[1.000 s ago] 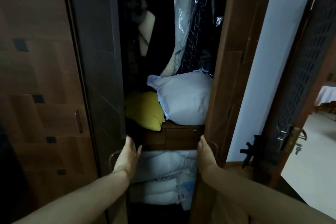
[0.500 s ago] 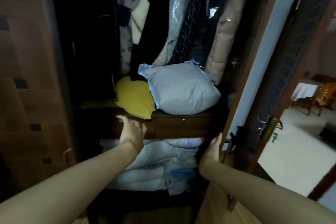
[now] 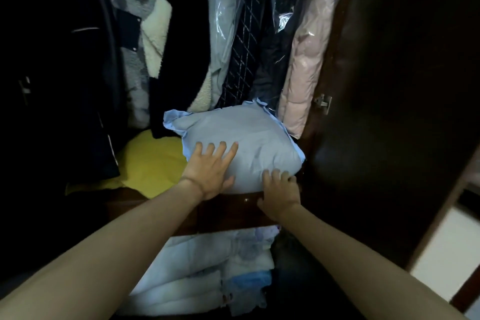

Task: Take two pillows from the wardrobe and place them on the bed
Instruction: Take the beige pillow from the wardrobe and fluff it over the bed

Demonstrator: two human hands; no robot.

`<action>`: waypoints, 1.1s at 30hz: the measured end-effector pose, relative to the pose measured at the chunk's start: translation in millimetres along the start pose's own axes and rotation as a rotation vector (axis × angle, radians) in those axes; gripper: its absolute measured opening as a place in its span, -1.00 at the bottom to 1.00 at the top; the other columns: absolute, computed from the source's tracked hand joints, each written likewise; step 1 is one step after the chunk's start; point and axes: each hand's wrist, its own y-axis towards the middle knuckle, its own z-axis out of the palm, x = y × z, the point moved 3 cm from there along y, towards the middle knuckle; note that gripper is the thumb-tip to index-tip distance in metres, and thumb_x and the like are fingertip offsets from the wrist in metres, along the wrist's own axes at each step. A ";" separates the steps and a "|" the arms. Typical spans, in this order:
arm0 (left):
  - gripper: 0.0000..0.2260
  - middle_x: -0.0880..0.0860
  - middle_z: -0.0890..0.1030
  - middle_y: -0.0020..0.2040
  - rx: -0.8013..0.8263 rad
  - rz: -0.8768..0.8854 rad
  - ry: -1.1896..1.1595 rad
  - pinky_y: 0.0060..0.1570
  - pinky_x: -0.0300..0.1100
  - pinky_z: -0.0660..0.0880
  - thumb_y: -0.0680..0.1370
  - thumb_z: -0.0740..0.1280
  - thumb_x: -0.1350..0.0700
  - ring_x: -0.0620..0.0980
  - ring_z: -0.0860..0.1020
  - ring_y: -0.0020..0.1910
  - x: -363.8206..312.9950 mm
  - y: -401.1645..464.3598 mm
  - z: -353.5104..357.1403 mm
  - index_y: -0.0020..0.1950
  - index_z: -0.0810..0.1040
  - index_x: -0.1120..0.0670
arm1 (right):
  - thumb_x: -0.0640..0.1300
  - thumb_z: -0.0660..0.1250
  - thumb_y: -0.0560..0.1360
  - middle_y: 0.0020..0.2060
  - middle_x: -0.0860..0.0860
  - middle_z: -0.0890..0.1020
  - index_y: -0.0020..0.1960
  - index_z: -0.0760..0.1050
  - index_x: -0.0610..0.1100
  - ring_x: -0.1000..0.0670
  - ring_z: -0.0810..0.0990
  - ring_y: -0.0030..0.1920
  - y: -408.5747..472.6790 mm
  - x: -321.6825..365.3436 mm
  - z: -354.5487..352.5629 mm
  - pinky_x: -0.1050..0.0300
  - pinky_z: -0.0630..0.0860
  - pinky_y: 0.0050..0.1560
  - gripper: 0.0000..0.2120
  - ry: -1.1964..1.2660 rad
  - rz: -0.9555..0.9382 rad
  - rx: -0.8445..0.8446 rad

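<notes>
We see the blue pillow (image 3: 241,148) on the wardrobe shelf (image 3: 226,206), beside the yellow pillow (image 3: 153,161). Left hand (image 3: 207,171) lies flat on it, grip open. Right hand (image 3: 279,193) presses its lower edge, fingers curled, not closed around it.

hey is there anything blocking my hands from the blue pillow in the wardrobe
Nothing visible does. The left hand lies flat on the front of the blue pillow, and the right hand touches its lower right edge. The hanging clothes brush only the pillow's back.
</notes>
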 end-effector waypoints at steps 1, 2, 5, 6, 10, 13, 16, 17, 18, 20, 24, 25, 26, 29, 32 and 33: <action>-0.25 0.17 0.23 0.51 -0.016 0.029 0.004 0.33 0.22 0.24 0.57 0.01 -0.30 0.23 0.34 0.34 4.1 14.2 7.5 0.60 -0.14 0.08 | 0.22 0.26 0.52 0.46 -0.24 0.26 0.52 0.06 -0.17 -0.28 0.26 0.42 20.5 -0.8 -2.2 -0.19 0.27 0.38 -0.23 0.069 -0.021 -0.070; -0.25 0.17 0.23 0.51 -0.021 0.039 0.012 0.33 0.21 0.24 0.56 -0.01 -0.31 0.23 0.34 0.34 8.4 28.4 16.0 0.60 -0.14 0.08 | 0.24 0.25 0.51 0.47 -0.23 0.25 0.53 0.03 -0.17 -0.27 0.26 0.43 41.2 0.6 -2.8 -0.18 0.25 0.40 -0.21 0.121 -0.046 -0.113; -0.22 0.17 0.22 0.51 0.011 -0.008 0.005 0.34 0.19 0.23 0.54 -0.02 -0.35 0.23 0.31 0.37 24.2 76.4 45.7 0.60 -0.13 0.08 | 0.27 0.20 0.51 0.52 -0.21 0.17 0.56 -0.03 -0.16 -0.26 0.20 0.46 110.0 -1.4 3.8 -0.21 0.18 0.44 -0.17 0.268 -0.023 -0.185; -0.19 0.17 0.19 0.53 0.039 -0.042 -0.005 0.35 0.20 0.21 0.53 -0.01 -0.38 0.23 0.29 0.39 30.3 92.7 56.0 0.60 -0.13 0.08 | 0.28 0.20 0.50 0.53 -0.20 0.15 0.56 -0.05 -0.15 -0.27 0.19 0.46 131.1 -2.8 5.1 -0.24 0.17 0.44 -0.15 0.327 -0.014 -0.189; 0.02 0.16 0.16 0.56 0.107 -0.159 -0.103 0.39 0.19 0.17 0.36 -0.04 -0.58 0.22 0.24 0.44 56.0 154.5 90.5 0.59 -0.03 0.10 | 0.50 0.22 0.35 0.57 -0.12 -0.03 0.57 -0.18 -0.04 -0.28 0.08 0.49 201.3 -6.1 25.2 -0.41 0.14 0.39 0.07 0.583 -0.003 -0.070; 0.14 0.13 0.21 0.54 0.114 -0.292 -0.261 0.40 0.19 0.14 0.22 -0.12 -0.67 0.20 0.23 0.46 75.3 193.7 109.4 0.58 0.04 0.08 | 0.70 0.07 0.13 0.58 -0.10 -0.24 0.55 -0.36 0.03 -0.32 -0.15 0.53 220.0 7.8 55.5 -0.53 -0.07 0.35 0.27 0.592 -0.014 -0.011; 0.22 0.09 0.21 0.55 0.176 -0.312 -0.308 0.41 0.19 0.14 0.13 -0.13 -0.72 0.18 0.22 0.47 83.7 224.2 132.8 0.59 0.01 0.04 | 0.71 0.01 0.11 0.56 -0.16 -0.30 0.54 -0.42 0.00 -0.33 -0.21 0.52 225.5 20.9 74.8 -0.55 -0.17 0.34 0.29 0.570 -0.001 -0.089; 0.24 0.08 0.19 0.56 0.200 -0.306 -0.324 0.41 0.21 0.13 0.10 -0.11 -0.73 0.18 0.21 0.48 82.9 231.4 140.9 0.60 -0.01 0.02 | 0.70 0.02 0.14 0.56 -0.17 -0.31 0.54 -0.42 -0.01 -0.33 -0.23 0.52 228.2 23.6 78.5 -0.56 -0.19 0.35 0.28 0.578 0.006 -0.105; 0.26 0.09 0.19 0.56 0.216 -0.305 -0.342 0.41 0.23 0.13 0.08 -0.09 -0.74 0.19 0.20 0.48 81.0 237.1 148.4 0.60 -0.01 0.02 | 0.69 0.03 0.16 0.55 -0.18 -0.32 0.54 -0.42 -0.02 -0.32 -0.26 0.52 231.3 25.7 81.2 -0.56 -0.21 0.36 0.27 0.577 0.016 -0.108; 0.29 0.12 0.22 0.54 0.208 -0.327 -0.369 0.39 0.26 0.13 0.05 -0.03 -0.74 0.22 0.22 0.46 77.4 245.9 159.1 0.58 0.02 0.05 | 0.67 0.04 0.20 0.54 -0.21 -0.34 0.53 -0.45 -0.05 -0.32 -0.30 0.51 237.9 30.2 84.6 -0.55 -0.24 0.36 0.26 0.556 0.043 -0.101; 0.22 0.20 0.35 0.42 0.169 -0.317 -0.305 0.30 0.26 0.22 0.12 0.05 -0.70 0.24 0.32 0.36 75.2 248.7 163.2 0.50 0.17 0.15 | 0.67 0.05 0.21 0.52 -0.21 -0.38 0.51 -0.49 -0.07 -0.32 -0.36 0.50 239.6 35.8 78.1 -0.54 -0.29 0.36 0.27 0.517 0.060 -0.025; 0.17 0.21 0.39 0.38 0.152 -0.288 -0.278 0.28 0.24 0.25 0.16 0.07 -0.68 0.23 0.36 0.32 73.7 246.0 163.1 0.47 0.22 0.17 | 0.66 0.08 0.22 0.53 -0.20 -0.39 0.52 -0.48 -0.05 -0.32 -0.35 0.50 237.2 34.5 75.3 -0.54 -0.28 0.36 0.26 0.515 0.047 0.005; 0.11 0.21 0.43 0.34 0.129 -0.257 -0.262 0.26 0.21 0.28 0.20 0.09 -0.65 0.22 0.39 0.28 71.4 243.1 163.1 0.43 0.26 0.19 | 0.64 0.12 0.24 0.53 -0.18 -0.38 0.52 -0.46 -0.04 -0.33 -0.33 0.51 232.9 31.0 71.5 -0.53 -0.25 0.38 0.24 0.527 0.028 0.039; -0.12 0.19 0.51 0.24 0.058 -0.194 -0.302 0.19 0.15 0.33 0.34 0.17 -0.55 0.20 0.45 0.19 64.2 233.3 161.2 0.29 0.35 0.18 | 0.51 0.28 0.32 0.58 -0.14 -0.23 0.56 -0.32 -0.02 -0.28 -0.16 0.55 212.7 12.5 54.8 -0.40 -0.11 0.46 0.17 0.658 -0.015 0.061; -0.45 0.16 0.57 0.08 -0.137 -0.090 -0.381 0.03 0.09 0.37 0.48 0.27 -0.35 0.20 0.51 0.05 54.9 218.2 137.3 0.09 0.39 0.13 | 0.52 0.09 0.41 0.58 -0.17 0.05 0.58 -0.04 -0.11 -0.22 0.05 0.55 176.8 -12.6 14.0 -0.26 -0.02 0.51 -0.01 0.632 0.090 -0.235; -0.55 0.16 0.58 0.01 -0.221 -0.043 -0.384 -0.02 0.07 0.40 0.50 0.32 -0.27 0.20 0.53 -0.02 49.5 210.1 124.7 0.04 0.41 0.12 | 0.51 0.00 0.44 0.56 -0.18 0.13 0.56 0.04 -0.13 -0.20 0.11 0.53 166.3 -18.7 -5.0 -0.23 0.02 0.51 -0.06 0.556 0.113 -0.353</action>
